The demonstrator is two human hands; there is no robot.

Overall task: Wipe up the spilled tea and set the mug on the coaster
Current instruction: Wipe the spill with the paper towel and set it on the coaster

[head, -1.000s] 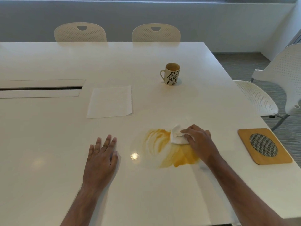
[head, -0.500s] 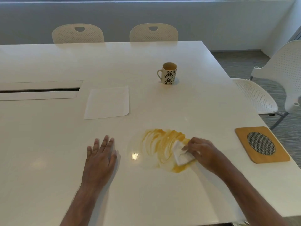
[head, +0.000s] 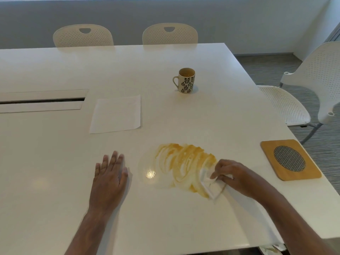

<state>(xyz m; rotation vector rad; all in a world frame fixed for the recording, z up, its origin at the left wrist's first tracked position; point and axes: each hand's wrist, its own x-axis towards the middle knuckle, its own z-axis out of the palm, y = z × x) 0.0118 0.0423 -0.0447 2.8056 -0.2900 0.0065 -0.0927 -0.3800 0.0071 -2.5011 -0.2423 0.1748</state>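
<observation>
the right hand is down on the white bench with its fingers curled round a crumpled white tissue, pressing it onto the near right edge of the spilled tea. the spill is a smeared orange-yellow patch with swipe streaks through it, sitting between the two hands. the left hand lies flat on the bench just left of the spill, fingers straight and slightly spread, holding nothing.

the mug stands upright well behind the spill, handle to the left, cream with a dark leaf pattern, some tea showing inside. no writing or brand on it that i can read. the coaster, a wooden square with a dark mesh circle, sits near the right edge of the bench, well apart from the mug. a flat spare napkin lies left of the mug. white perforated chairs stand around the bench.
</observation>
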